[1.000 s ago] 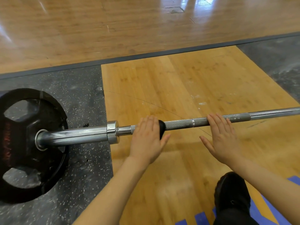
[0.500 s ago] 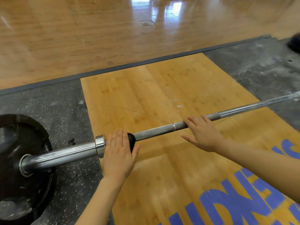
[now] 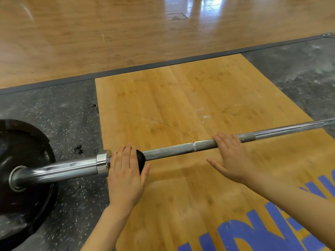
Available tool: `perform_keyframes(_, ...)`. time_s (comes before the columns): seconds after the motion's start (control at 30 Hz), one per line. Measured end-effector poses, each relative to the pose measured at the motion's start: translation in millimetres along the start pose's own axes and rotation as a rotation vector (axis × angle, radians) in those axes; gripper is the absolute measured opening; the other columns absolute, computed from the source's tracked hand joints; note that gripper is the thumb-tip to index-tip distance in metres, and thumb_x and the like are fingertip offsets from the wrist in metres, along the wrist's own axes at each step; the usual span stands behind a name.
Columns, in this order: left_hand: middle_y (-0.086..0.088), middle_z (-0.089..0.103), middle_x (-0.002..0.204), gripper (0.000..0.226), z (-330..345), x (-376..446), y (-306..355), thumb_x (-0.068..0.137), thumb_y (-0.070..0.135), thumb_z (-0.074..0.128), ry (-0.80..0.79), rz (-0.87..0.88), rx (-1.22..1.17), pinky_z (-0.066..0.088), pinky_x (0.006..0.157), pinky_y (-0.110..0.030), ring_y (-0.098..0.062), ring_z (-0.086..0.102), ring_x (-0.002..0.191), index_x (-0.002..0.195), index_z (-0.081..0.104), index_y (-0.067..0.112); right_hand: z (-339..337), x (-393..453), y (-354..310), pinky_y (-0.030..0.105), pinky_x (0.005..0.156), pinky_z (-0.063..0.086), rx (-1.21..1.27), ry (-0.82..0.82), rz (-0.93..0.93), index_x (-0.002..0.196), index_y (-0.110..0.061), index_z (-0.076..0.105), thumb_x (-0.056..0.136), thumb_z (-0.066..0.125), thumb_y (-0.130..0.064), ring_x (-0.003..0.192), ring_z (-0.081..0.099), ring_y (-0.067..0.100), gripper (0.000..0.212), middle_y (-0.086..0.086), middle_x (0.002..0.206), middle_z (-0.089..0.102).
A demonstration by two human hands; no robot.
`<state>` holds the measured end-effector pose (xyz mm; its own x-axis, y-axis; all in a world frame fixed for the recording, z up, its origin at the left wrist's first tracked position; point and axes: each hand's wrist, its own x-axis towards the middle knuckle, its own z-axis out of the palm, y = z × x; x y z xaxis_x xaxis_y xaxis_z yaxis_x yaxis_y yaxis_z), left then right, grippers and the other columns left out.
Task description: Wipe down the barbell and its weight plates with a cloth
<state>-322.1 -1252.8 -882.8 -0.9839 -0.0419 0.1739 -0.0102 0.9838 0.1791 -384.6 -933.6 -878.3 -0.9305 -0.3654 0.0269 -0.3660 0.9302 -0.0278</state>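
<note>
Steel barbell lies across a wooden lifting platform, running from lower left to the right edge of the view. Its shaft shows grey knurling between the two hands, with a smooth ring mark partway along, and turns to brighter smooth metal towards the right. At the left end, a chrome sleeve with a raised collar passes through a black weight plate, which rests on dark speckled rubber flooring.

Left hand lies over the shaft directly beside the collar, fingers straight and held together, thumb angled out to the right. A black cloth sits beneath this palm, pressed against the bar; only a rounded dark portion shows past the fingers. Right hand rests on the knurled section further along, well apart from the left hand. Its fingers are extended and laid flat over the top of the bar, thumb spread out to the left. Neither hand is wrapped around the shaft.

Platform timber carries pale scuff marks and a thin curved scratch beyond the bar. Blue painted lettering occupies the lower right, cut off by the frame. A dark border strip separates the platform from glossy wood floor behind. More grey rubber matting lies at the right.
</note>
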Motion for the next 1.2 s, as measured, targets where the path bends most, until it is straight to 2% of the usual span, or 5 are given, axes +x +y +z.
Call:
perform_keyframes(0.1,-0.02,0.049,0.14,0.067,2.4,-4.8,1.7,0.098,0.048,0.028,0.05,0.001,-0.012,0.025,0.115,-0.05,-0.037,0.041,0.133,0.135,0.049,-0.005,12.1,-6.1,-3.3,0.052,0.117,0.019,0.041,0.094,0.02,0.136,0.0,0.047,0.089,0.038,-0.063,0.133,0.041,0.036,0.079,0.016,0.135,0.05)
perform_keyframes(0.27,-0.02,0.047,0.142,0.068,9.2,-18.5,4.1,0.098,0.048,0.03,0.082,-0.014,0.033,0.019,0.117,-0.046,-0.038,0.038,0.135,0.137,0.046,-0.005,22.0,-16.4,-1.1,0.051,0.117,0.016,0.096,0.202,-0.024,0.136,-0.001,0.043,0.09,0.036,-0.064,0.131,0.039,0.033,0.078,0.013,0.135,0.047)
perform_keyframes(0.7,-0.019,0.032,0.154,0.07,8.8,-73.4,27.6,0.101,0.049,0.025,0.093,-0.069,0.098,0.016,0.119,-0.046,-0.032,0.023,0.145,0.145,0.035,-0.004,37.5,-63.1,5.9,0.055,0.116,0.02,0.11,0.285,-0.104,0.144,0.0,0.036,0.092,0.037,-0.06,0.139,0.032,0.035,0.08,0.017,0.143,0.041)
perform_keyframes(0.93,-0.015,0.024,0.157,0.071,-0.1,-107.2,27.5,0.102,0.051,0.02,0.032,-0.018,0.095,0.02,0.117,-0.047,-0.029,0.018,0.147,0.147,0.031,-0.003,34.6,-83.9,5.1,0.053,0.115,0.023,0.2,0.354,-0.107,0.133,-0.001,0.049,0.096,0.036,-0.052,0.128,0.046,0.036,0.063,0.016,0.134,0.052)
perform_keyframes(1.2,-0.018,0.038,0.15,0.073,-5.3,-105.5,62.7,0.101,0.052,0.019,0.001,0.04,0.076,0.021,0.116,-0.044,-0.032,0.031,0.142,0.14,0.044,-0.005,35.3,-86.8,-6.9,0.05,0.117,0.02,0.135,0.328,-0.063,0.137,0.001,0.049,0.097,0.032,-0.056,0.135,0.042,0.031,0.071,0.014,0.141,0.05)
